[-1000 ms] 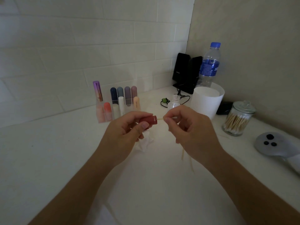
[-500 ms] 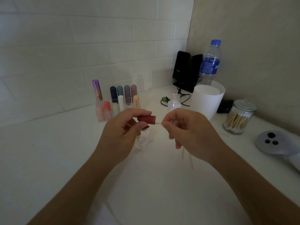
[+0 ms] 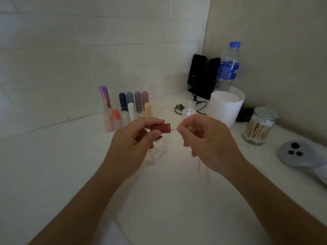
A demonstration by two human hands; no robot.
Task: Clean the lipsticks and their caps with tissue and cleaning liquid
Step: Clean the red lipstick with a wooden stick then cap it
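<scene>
Fingers of the left hand (image 3: 134, 138) curl round a red lipstick cap (image 3: 161, 128), held level above the bench (image 3: 53, 165), and the right hand (image 3: 203, 138) has its grip pinched on a thin cotton swab (image 3: 174, 129) between thumb and forefinger, the stick meeting the cap's facing end. Crumpled tissue (image 3: 157, 153) lies on the bench just under the left hand; other lipsticks (image 3: 130, 110) stand in a clear holder (image 3: 108, 127) by the tiled wall (image 3: 88, 50).

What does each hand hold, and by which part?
Left hand grips the red cap round its body; right hand pinches a thin stick by its shaft.
</scene>
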